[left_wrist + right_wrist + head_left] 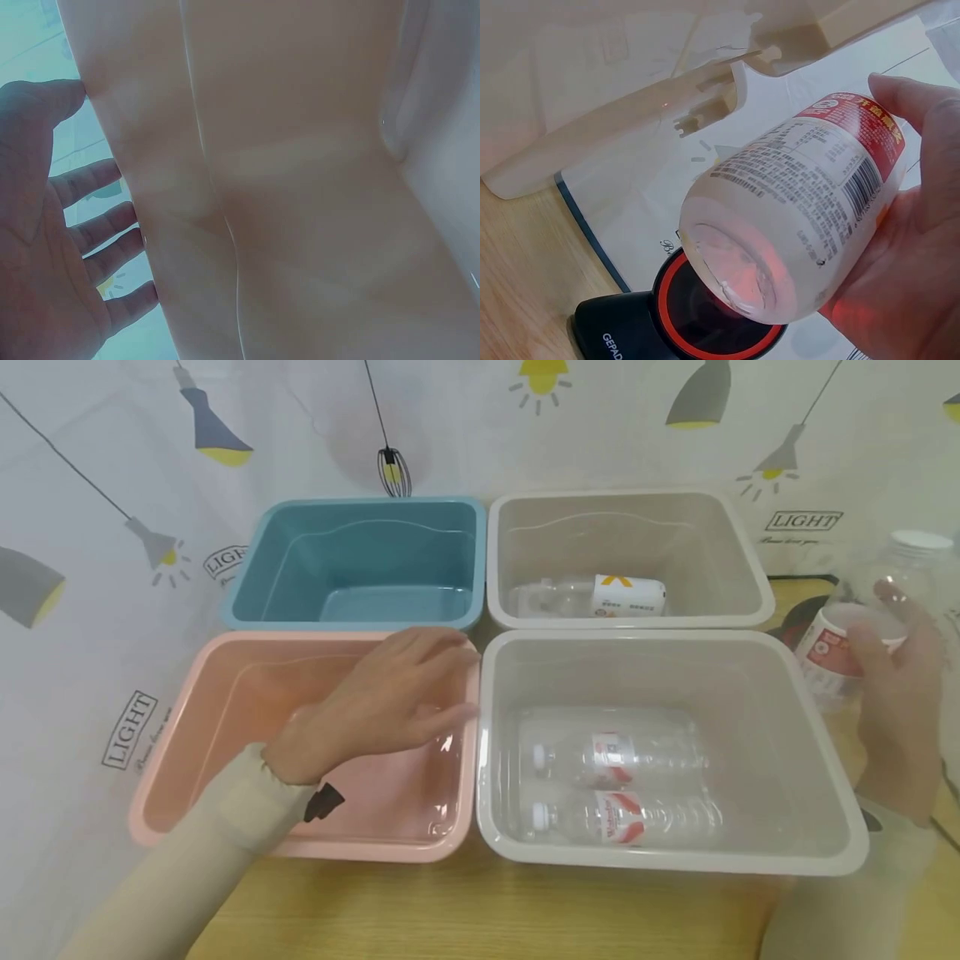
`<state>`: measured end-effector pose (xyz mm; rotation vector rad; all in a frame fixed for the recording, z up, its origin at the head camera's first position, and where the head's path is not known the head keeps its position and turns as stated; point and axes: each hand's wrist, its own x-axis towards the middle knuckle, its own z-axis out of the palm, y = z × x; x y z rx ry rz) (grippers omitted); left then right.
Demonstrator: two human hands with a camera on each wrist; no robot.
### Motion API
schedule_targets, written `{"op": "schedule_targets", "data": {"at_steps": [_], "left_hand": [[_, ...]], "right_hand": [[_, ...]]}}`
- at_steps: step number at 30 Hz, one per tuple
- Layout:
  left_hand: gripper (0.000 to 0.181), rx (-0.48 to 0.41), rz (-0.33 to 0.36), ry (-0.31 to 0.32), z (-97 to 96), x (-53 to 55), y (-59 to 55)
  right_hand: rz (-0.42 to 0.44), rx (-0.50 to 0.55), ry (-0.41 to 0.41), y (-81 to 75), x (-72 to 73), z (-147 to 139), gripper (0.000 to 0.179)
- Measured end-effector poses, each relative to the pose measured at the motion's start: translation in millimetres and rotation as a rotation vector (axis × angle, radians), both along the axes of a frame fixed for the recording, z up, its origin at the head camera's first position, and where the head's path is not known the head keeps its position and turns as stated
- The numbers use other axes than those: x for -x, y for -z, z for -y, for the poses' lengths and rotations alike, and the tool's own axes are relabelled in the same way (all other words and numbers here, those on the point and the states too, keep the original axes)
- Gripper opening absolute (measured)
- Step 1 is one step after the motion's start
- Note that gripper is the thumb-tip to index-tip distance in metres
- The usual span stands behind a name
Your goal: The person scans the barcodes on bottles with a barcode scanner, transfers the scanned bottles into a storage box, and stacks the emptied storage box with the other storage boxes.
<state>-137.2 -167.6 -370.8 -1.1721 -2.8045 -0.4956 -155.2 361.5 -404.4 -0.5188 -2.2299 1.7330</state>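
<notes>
At the far right in the head view, my right hand (pixel 903 702) grips a clear plastic bottle (pixel 832 647) with a white cap and a red-and-white label. The right wrist view shows the same bottle (pixel 795 195) tilted, its base toward the camera, beside the outside of a pale bin. My left hand (pixel 382 697) is stretched over the pink bin (pixel 180 718), its fingertips at the bin's right rim. From the left wrist, the fingers (pixel 105 225) look spread and nearly straight along an edge of the bin.
A near white bin (pixel 810 793) holds two clear bottles (pixel 622 818) lying flat. Behind it, a beige bin (pixel 720 552) contains a clear bottle with a white label (pixel 630 596). A blue bin (pixel 300 560) stands back left. Below the held bottle lies a black device (pixel 615 326) with a red ring.
</notes>
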Motion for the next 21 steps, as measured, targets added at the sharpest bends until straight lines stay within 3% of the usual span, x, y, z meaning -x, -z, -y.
{"op": "schedule_targets", "data": {"at_steps": [6,10,13,16,19,21], "left_hand": [[0.055,0.001,0.008,-0.005,0.5,-0.5,0.1],[0.055,0.000,0.011,-0.007,0.2,-0.5,-0.1],[0.056,0.000,0.014,-0.010,0.8,-0.5,-0.9],[0.056,0.001,0.025,-0.021,2.4,-0.7,-1.2],[0.054,-0.002,0.031,-0.028,2.6,-0.2,-0.7],[0.053,-0.011,0.030,-0.028,2.3,0.1,-0.4]], "right_hand": [[0.052,-0.121,-0.016,2.9,-0.4,-0.5,0.057],[-0.006,-0.104,0.005,4.8,-0.1,0.6,0.056],[-0.100,0.021,0.006,6.0,1.3,2.9,0.055],[-0.121,0.034,-0.006,6.3,2.3,5.1,0.055],[-0.072,-0.082,-0.001,4.9,3.2,5.9,0.056],[0.054,-0.193,-0.009,1.4,1.7,4.3,0.058]]}}
